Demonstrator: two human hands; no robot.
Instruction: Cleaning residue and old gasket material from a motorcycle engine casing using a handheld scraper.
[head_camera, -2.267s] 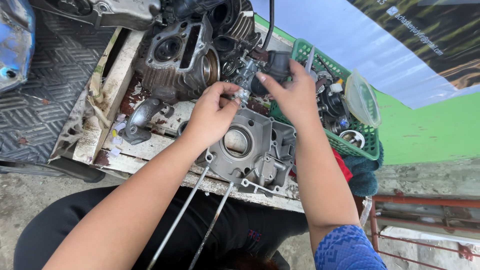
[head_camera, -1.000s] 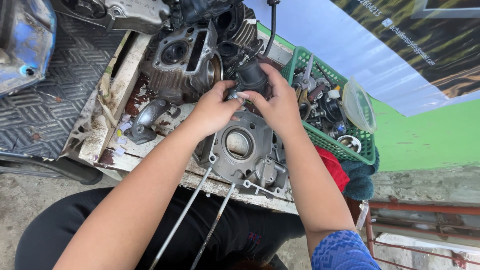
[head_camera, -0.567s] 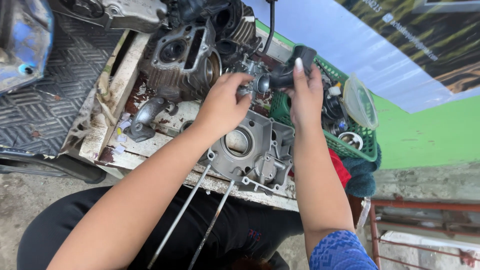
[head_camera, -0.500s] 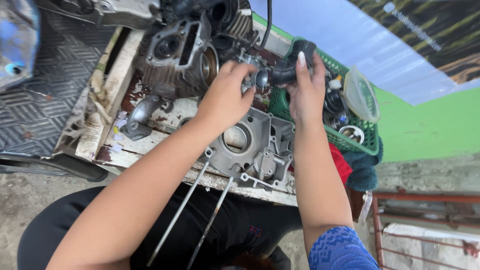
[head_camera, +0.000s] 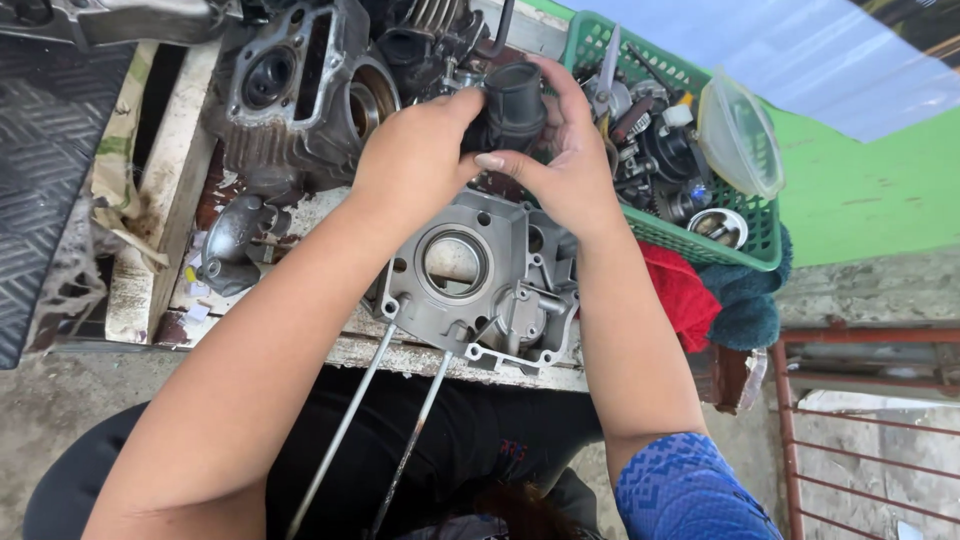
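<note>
Both hands have drawn together since half a second ago, when the right one held the part out over the basket. Now the left hand and right hand both close around a short black rubber tube-shaped part, held just above the grey cast-metal engine case with a round bore on the worn wooden bench. Two long steel studs jut from the case toward the person. A finned cylinder head sits behind, a green plastic basket of small engine parts to the right. Judging by this, the black part is in hand but not fitted anywhere; the case stays bare.
</note>
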